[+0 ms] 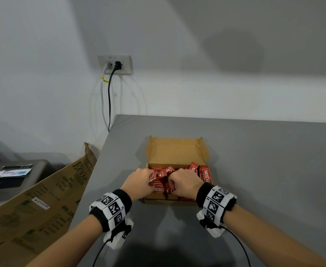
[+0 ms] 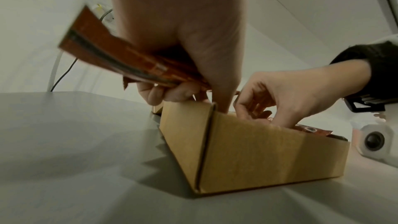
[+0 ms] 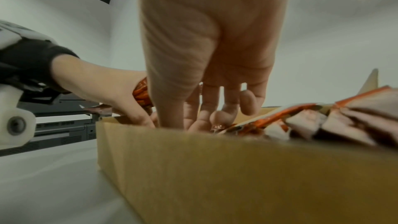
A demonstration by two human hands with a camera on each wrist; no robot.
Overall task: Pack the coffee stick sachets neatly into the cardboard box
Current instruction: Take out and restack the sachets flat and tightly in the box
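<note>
An open cardboard box [image 1: 177, 151] sits mid-table with its lid folded back; its near wall [image 2: 258, 156] fills the wrist views [image 3: 237, 168]. Red coffee sachets [image 1: 204, 176] lie jumbled inside, some sticking up at the right [image 3: 301, 117]. My left hand [image 1: 141, 180] grips a bundle of sachets [image 2: 120, 57] over the box's left end. My right hand [image 1: 183, 182] is curled beside it, thumb and fingers [image 3: 215, 108] reaching down into the box [image 2: 280, 101] and closing on the other end of the bundle [image 1: 163, 173]. The box wall hides the fingertips.
The grey table [image 1: 254, 170] has its left edge close to the box. A large brown carton [image 1: 42, 199] leans against that edge. A wall socket with two cables [image 1: 115, 64] is behind. A dark machine [image 1: 13, 174] stands at the far left.
</note>
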